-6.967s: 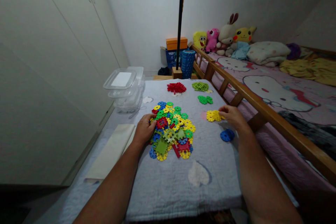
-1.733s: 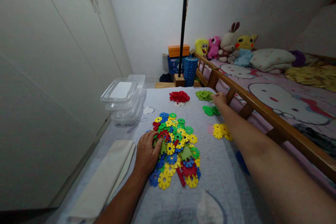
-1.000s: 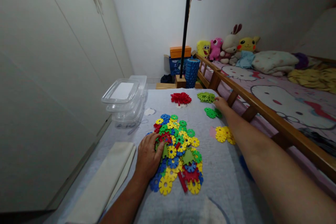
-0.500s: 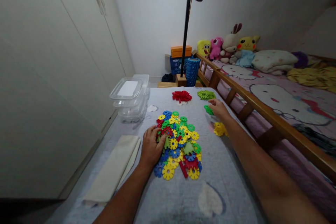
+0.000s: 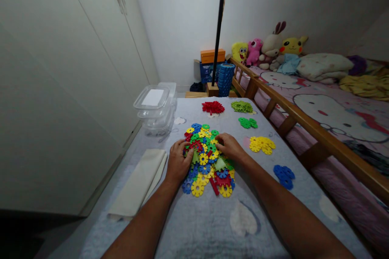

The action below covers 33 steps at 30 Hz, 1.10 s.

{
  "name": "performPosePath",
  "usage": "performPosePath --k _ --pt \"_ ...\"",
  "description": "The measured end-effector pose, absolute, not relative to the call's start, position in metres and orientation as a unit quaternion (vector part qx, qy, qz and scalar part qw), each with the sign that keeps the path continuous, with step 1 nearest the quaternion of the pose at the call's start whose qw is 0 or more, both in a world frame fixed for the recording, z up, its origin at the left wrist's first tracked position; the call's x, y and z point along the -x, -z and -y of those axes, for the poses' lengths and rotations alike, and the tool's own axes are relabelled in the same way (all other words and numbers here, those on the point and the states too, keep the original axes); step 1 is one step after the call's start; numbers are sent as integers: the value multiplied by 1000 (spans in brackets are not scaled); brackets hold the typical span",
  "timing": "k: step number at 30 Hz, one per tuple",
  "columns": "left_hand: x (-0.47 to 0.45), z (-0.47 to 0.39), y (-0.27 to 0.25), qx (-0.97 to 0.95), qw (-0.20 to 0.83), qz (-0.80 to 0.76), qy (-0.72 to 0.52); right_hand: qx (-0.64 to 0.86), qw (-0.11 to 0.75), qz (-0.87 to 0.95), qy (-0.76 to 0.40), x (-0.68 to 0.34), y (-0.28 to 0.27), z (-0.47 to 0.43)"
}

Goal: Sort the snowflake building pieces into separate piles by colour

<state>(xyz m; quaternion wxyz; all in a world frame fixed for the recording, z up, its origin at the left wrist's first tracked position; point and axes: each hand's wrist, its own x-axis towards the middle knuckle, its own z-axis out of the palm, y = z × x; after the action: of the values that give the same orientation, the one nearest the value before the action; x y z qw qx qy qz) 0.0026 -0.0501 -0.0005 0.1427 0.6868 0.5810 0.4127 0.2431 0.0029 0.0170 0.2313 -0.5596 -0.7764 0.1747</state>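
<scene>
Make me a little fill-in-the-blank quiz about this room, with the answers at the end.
The hand nearer the folded cloth is the person's ____ hand.
The single-colour pile nearest the person is ____.
At the table's far end, the pile beside the lime-green pile is ____.
The box showing above the dark blue box is ____.

Missing words: left; blue; red; orange.

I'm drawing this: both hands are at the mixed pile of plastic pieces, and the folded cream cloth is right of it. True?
Not quite: the head view shows the folded cream cloth left of the mixed pile. The left hand and right hand are indeed at it.
</scene>
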Motion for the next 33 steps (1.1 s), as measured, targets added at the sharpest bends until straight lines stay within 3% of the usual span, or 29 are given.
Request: performPosePath --k 10,18,33 --pt "-3 49 2 -689 147 -579 -411 541 376 692 -295 -245 -8 1" --pt "0 51 -1 -697 152 -576 -398 546 471 611 -328 -252 1 -6" --pt "2 52 -3 -702 161 -577 -386 573 460 622 -269 -263 -5 -8"
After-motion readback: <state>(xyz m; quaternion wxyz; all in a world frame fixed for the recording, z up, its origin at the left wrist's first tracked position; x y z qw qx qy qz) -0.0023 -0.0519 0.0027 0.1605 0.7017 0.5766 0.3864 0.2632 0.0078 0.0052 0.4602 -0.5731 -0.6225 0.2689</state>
